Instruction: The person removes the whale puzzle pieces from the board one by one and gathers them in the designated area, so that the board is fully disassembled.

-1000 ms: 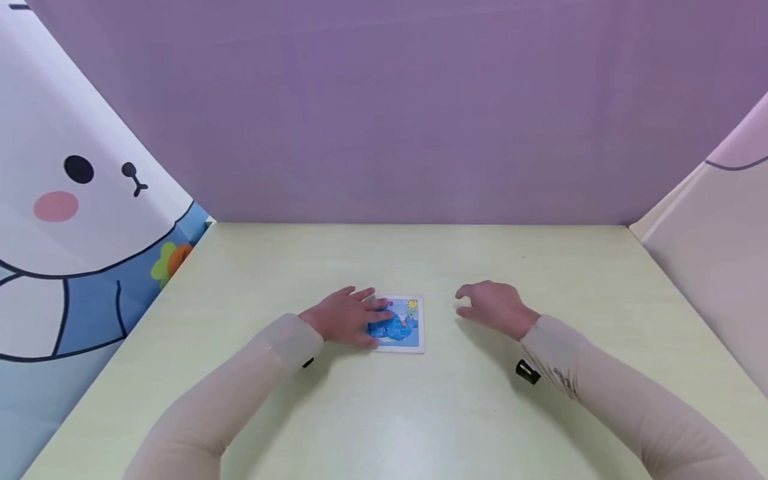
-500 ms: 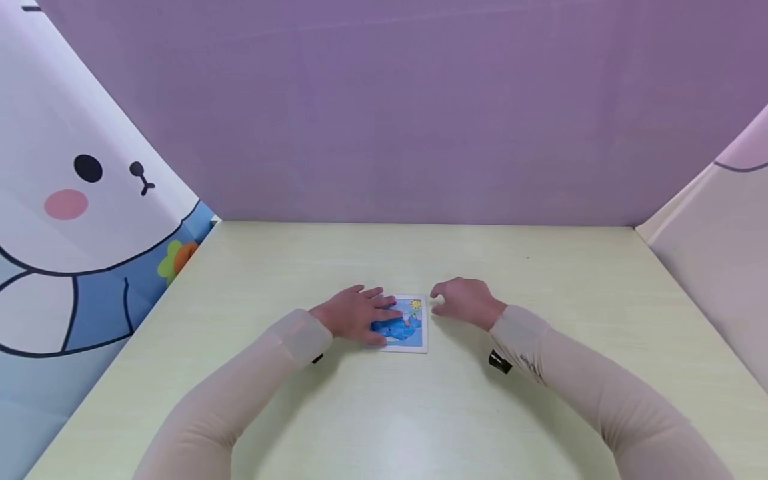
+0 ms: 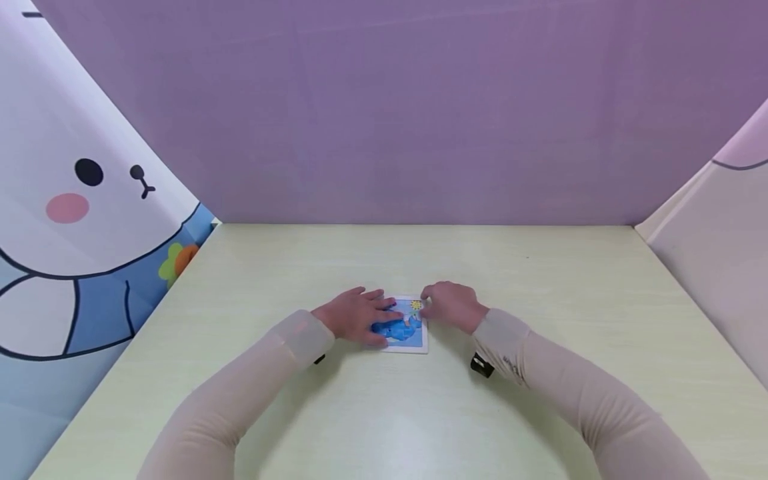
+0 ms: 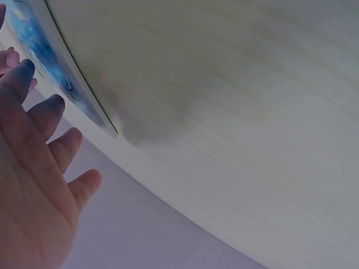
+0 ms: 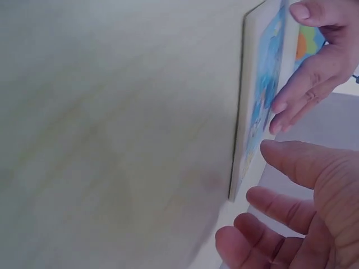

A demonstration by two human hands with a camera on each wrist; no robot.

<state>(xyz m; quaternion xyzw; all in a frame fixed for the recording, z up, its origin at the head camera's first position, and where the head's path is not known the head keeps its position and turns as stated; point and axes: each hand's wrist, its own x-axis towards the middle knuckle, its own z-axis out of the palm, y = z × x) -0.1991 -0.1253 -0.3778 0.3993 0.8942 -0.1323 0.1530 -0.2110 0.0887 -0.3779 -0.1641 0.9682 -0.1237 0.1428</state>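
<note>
A small square picture board (image 3: 413, 341) lies flat on the table, with a white border, a blue animal and a yellow sun. My left hand (image 3: 355, 317) is spread over its left side, fingers straight, covering part of the picture. My right hand (image 3: 451, 305) is at the board's upper right edge. In the right wrist view, the right thumb (image 5: 291, 159) reaches to the picture's surface, while the loosely bent fingers (image 5: 280, 210) stay beyond the board's corner. The left wrist view shows the left fingers (image 4: 47, 112) beside the board (image 4: 42, 50).
The pale wooden table (image 3: 384, 413) stretches around the board on all sides. A purple cloth (image 3: 420, 113) hangs behind its far edge. Printed cloth with a cartoon animal (image 3: 66, 240) stands on the left, and a pale cloth (image 3: 720, 253) on the right.
My right hand has moved left across the table to the board's right edge, its thumb now over the picture. The left hand keeps its place on the board.
</note>
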